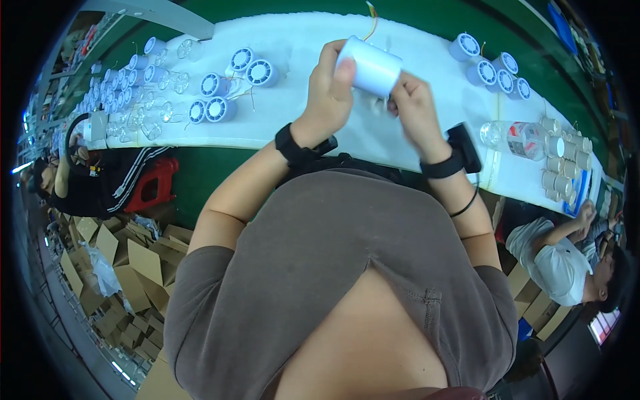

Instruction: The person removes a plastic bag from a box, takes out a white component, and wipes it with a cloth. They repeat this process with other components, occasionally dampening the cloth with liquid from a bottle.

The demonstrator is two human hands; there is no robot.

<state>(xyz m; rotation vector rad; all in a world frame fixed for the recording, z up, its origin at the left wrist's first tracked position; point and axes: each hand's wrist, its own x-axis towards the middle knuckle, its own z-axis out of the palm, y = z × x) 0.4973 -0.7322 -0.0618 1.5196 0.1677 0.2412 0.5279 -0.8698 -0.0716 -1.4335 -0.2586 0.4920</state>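
A white plastic cylinder [375, 67] is held tilted above the table by my left hand [331, 90], with the thumb across its side and the fingers behind. From its upper left end, thin yellowish wires [371, 23] stick up. My right hand [417, 110] is at the cylinder's lower right end, fingers curled in and slightly blurred. What those fingers pinch is hidden. A small pale part [379, 105] shows just under the cylinder, too blurred to name. Similar white cylinders with slotted round ends [261, 73] stand to the left, some with loose wires.
The white-covered table [287, 133] holds more slotted cylinders [490, 72] at right, a clear plastic bottle [525, 140] and several small pale cylinders [560, 177]. Clear cups [152, 127] stand far left. Co-workers sit on both sides; cardboard boxes [143, 267] lie at lower left.
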